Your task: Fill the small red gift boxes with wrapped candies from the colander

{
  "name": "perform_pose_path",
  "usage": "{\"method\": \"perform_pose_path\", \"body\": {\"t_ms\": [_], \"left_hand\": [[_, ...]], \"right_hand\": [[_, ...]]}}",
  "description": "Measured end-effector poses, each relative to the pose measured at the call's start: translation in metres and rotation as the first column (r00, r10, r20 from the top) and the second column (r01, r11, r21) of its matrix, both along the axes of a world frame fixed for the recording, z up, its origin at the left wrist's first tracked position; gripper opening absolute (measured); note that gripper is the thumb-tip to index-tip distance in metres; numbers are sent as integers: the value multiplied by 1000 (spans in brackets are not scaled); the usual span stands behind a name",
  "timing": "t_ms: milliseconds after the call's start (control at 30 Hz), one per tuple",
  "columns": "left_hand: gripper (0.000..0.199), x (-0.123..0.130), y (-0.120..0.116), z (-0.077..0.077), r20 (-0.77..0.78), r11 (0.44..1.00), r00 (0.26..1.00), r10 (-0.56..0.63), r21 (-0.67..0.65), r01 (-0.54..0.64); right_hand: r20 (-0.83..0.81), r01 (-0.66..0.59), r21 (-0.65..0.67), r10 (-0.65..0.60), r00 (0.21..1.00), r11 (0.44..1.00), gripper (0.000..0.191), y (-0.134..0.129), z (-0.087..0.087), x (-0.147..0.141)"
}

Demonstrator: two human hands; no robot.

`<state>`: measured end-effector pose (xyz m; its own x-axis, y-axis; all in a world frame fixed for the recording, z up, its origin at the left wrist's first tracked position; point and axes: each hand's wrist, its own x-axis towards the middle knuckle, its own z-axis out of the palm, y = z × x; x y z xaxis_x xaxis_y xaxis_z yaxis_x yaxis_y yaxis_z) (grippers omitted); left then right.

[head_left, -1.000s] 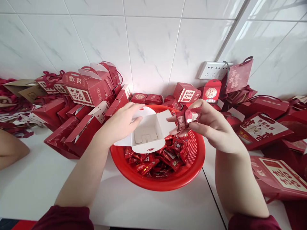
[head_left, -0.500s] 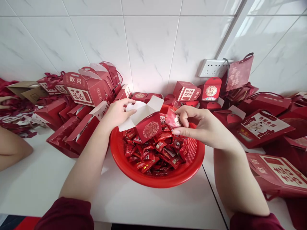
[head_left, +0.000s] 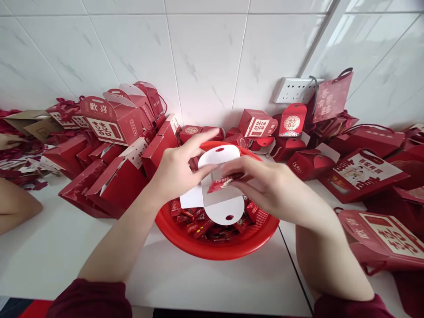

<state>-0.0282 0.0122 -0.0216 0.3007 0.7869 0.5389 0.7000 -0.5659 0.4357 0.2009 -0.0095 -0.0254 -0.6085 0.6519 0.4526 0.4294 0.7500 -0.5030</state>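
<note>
My left hand [head_left: 182, 170] grips the left side of a small gift box [head_left: 220, 210], whose flaps are spread and whose white inside faces me. Over its opening, my right hand [head_left: 256, 183] pinches red wrapped candy [head_left: 220, 184]; how many pieces are in the fingers I cannot tell. Both are above a red plastic basket [head_left: 218, 252] with perforated sides. Several red wrapped candies [head_left: 202, 227] lie in the basket, partly hidden by the box and my hands.
Folded red gift boxes [head_left: 112, 117] and bags crowd the left. More boxes [head_left: 258, 126] line the tiled wall, below a white power strip [head_left: 293, 90]. Further boxes [head_left: 387, 234] cover the right side. At the far left, another person's arm [head_left: 16, 205] rests on the white table [head_left: 172, 282].
The box has been tilted so its inside faces me, flaps apart. My right hand has moved left with the candy, from beside the box to over its opening.
</note>
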Motion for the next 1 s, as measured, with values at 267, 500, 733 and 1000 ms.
{"method": "perform_pose_path", "body": {"t_ms": [267, 500, 733, 1000], "left_hand": [[33, -4, 10, -10, -64, 930, 995, -82, -363, 54], [37, -3, 10, -11, -88, 952, 995, -55, -305, 25], [35, -2, 7, -9, -101, 954, 988, -118, -286, 84], [39, -1, 8, -8, -78, 949, 973, -217, -250, 192]], "right_hand": [[458, 144, 79, -164, 873, 986, 20, 16, -28, -34], [275, 144, 173, -188, 943, 974, 26, 20, -32, -35], [455, 17, -27, -3, 891, 999, 20, 14, -28, -41], [508, 8, -40, 13, 861, 999, 33, 11, -38, -38]]}}
